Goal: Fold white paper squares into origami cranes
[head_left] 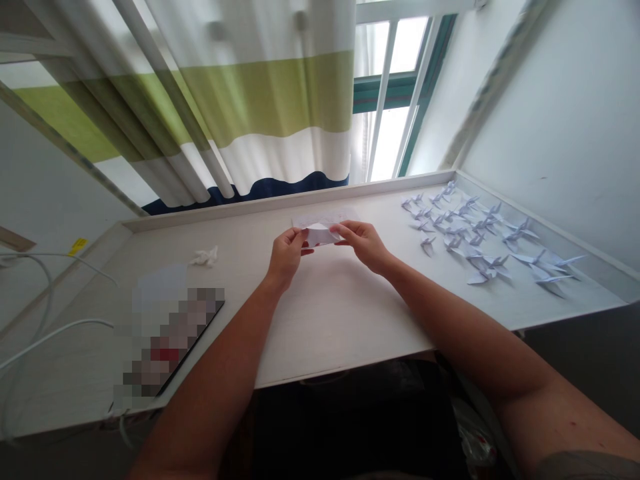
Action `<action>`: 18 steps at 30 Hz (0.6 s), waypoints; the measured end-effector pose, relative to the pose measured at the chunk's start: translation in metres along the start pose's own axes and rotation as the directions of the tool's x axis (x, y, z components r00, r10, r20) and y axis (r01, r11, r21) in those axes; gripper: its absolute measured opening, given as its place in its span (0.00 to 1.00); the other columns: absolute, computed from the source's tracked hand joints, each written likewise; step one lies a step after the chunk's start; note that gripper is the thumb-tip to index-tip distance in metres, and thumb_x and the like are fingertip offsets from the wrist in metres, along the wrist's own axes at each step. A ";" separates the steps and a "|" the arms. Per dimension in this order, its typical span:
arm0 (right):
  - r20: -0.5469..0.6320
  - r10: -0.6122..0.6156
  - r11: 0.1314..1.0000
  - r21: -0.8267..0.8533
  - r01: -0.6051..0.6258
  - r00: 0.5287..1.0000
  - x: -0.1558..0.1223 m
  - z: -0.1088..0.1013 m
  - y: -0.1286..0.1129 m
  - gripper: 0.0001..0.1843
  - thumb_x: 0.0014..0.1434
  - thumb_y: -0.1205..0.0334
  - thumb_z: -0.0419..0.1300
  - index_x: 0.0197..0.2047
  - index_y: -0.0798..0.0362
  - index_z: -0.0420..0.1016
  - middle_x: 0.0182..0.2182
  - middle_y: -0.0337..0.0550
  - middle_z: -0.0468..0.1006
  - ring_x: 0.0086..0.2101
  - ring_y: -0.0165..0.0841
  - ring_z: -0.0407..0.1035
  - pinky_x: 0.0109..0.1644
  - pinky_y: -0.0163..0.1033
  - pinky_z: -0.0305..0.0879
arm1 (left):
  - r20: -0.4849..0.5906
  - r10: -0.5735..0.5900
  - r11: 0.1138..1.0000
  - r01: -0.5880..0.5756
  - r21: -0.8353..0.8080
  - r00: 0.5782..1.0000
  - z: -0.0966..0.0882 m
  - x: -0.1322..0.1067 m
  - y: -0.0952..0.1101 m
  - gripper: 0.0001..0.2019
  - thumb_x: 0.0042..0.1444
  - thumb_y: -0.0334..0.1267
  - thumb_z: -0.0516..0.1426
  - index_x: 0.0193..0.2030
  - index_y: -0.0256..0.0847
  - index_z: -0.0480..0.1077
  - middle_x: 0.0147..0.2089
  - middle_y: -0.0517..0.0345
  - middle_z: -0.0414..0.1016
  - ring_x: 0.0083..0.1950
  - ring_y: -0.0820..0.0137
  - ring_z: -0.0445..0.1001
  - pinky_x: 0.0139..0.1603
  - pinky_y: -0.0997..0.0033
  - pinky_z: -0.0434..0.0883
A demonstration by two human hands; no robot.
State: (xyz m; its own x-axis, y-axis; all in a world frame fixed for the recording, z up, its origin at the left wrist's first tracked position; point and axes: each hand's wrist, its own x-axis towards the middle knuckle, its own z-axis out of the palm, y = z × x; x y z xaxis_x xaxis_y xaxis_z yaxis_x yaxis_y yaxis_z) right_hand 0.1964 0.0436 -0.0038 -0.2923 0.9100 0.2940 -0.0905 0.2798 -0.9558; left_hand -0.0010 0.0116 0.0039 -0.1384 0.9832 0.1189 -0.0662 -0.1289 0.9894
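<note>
Between my two hands, a little above the white desk (345, 313), is a small piece of folded white paper (320, 235). My left hand (289, 255) pinches its left end between thumb and fingers. At the other end, the thumb and fingers of my right hand (364, 245) are closed on the paper. Just behind it, a flat white sheet (345, 215) lies on the desk, partly hidden by the held paper and my hands. Many folded paper cranes (477, 239) stand spread over the right side of the desk.
A crumpled white tissue (205, 257) lies left of my hands. Nearer on the left is a flat dark-edged object (175, 343), mostly blurred out. White cables (60, 333) run over the left edge. A raised rim (280, 200) borders the desk below the curtain (260, 100).
</note>
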 end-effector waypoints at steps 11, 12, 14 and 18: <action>-0.043 -0.048 0.999 0.000 0.048 0.998 0.001 -0.002 0.004 0.21 0.52 0.46 0.77 0.42 0.51 0.85 0.38 0.43 0.85 0.35 0.34 0.77 0.43 0.46 0.79 | 0.024 -0.125 0.979 0.127 -0.159 0.992 -0.001 0.002 -0.002 0.16 0.54 0.36 0.70 0.48 0.41 0.74 0.40 0.55 0.82 0.37 0.70 0.80 0.40 0.69 0.77; -0.038 -0.040 0.999 0.020 0.041 0.998 0.001 -0.001 0.004 0.22 0.52 0.45 0.77 0.42 0.51 0.85 0.39 0.43 0.85 0.35 0.34 0.77 0.42 0.46 0.79 | 0.038 -0.124 0.974 0.129 -0.188 0.992 0.000 0.001 -0.001 0.18 0.53 0.37 0.71 0.49 0.42 0.73 0.39 0.56 0.82 0.35 0.71 0.79 0.40 0.70 0.77; -0.030 -0.022 0.998 0.058 0.024 0.999 0.001 0.000 0.004 0.24 0.50 0.44 0.78 0.42 0.51 0.84 0.38 0.42 0.85 0.35 0.34 0.77 0.41 0.45 0.80 | 0.074 -0.114 0.961 0.129 -0.245 0.991 0.003 -0.001 0.001 0.21 0.51 0.37 0.73 0.50 0.42 0.73 0.38 0.57 0.82 0.34 0.73 0.77 0.41 0.70 0.77; -0.032 0.002 0.993 0.121 0.002 0.999 0.000 0.002 0.001 0.25 0.46 0.44 0.80 0.41 0.51 0.84 0.36 0.42 0.84 0.35 0.34 0.78 0.41 0.44 0.81 | 0.134 -0.117 0.933 0.155 -0.325 0.984 0.006 -0.004 0.003 0.23 0.49 0.31 0.74 0.50 0.41 0.73 0.41 0.56 0.83 0.39 0.72 0.79 0.48 0.69 0.77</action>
State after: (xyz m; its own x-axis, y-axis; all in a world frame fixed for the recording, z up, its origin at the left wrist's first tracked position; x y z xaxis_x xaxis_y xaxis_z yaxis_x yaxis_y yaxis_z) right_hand 0.1941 0.0438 -0.0050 -0.2622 0.9198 0.2918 -0.2056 0.2422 -0.9482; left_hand 0.0052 0.0078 0.0065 0.0045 0.9999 0.0122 -0.4042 -0.0093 0.9146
